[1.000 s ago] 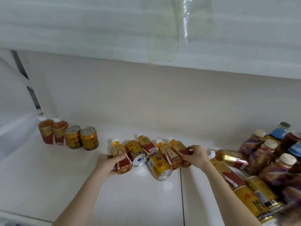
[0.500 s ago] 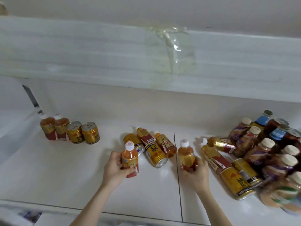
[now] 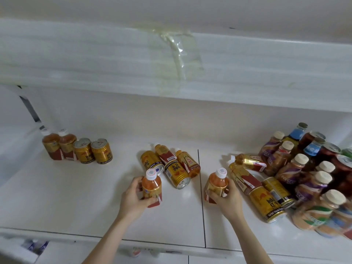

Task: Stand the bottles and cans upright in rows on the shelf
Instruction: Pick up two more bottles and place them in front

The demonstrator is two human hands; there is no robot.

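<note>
My left hand (image 3: 133, 197) grips a small orange tea bottle (image 3: 151, 185) with a white cap, held upright near the middle of the white shelf (image 3: 76, 197). My right hand (image 3: 226, 199) grips a second tea bottle (image 3: 217, 182) of the same kind, also upright. Behind them lie two gold cans (image 3: 176, 173) and two tea bottles (image 3: 187, 161) on their sides. At the back left two tea bottles (image 3: 58, 144) and two gold cans (image 3: 93, 153) stand upright in a row.
To the right lie two tea bottles (image 3: 245, 176) and two gold cans (image 3: 266, 202) on their sides. Beyond them is a crowd of upright coffee bottles (image 3: 293, 170), blue-labelled bottles (image 3: 297, 133) and dark cans. An upper shelf (image 3: 171, 69) overhangs the back. The front edge (image 3: 114, 239) is near.
Both hands lifted a lying tea bottle from the middle cluster, turned it upright and drew it toward the front. The view has pulled back and tilted up.
</note>
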